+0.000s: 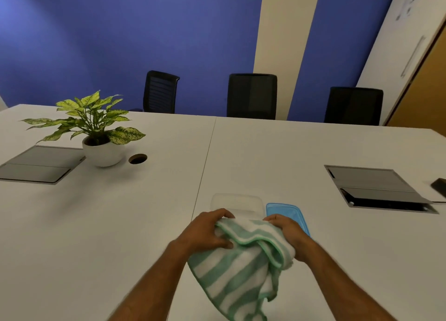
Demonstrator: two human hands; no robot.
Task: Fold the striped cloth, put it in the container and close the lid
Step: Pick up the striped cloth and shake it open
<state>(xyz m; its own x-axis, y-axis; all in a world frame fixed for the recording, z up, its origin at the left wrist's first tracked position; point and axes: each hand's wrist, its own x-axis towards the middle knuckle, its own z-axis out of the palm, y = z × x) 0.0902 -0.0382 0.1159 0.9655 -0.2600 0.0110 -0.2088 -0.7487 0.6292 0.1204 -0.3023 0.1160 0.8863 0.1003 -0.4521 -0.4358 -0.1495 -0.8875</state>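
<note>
Early stage, I'd say: cloth not yet folded flat, just bunched and doubled over between my 2 hands, most of it hanging toward 6 o'clock over the counter. Container sits open just past my hands at 12 o'clock, clear, looks empty though the near part is hidden by the cloth. Lid is off, lying touching or just beside the container at its 3 o'clock.

Left: finish fold, put cloth in, close lid.

Left hand is clamped on the cloth's left upper edge, thumb on top, fingers curled under. Right hand grips the bunched right edge, knuckles up, partly over the lid. Both forearms reach in from 6 o'clock, hands raised above the counter, near each other.
</note>
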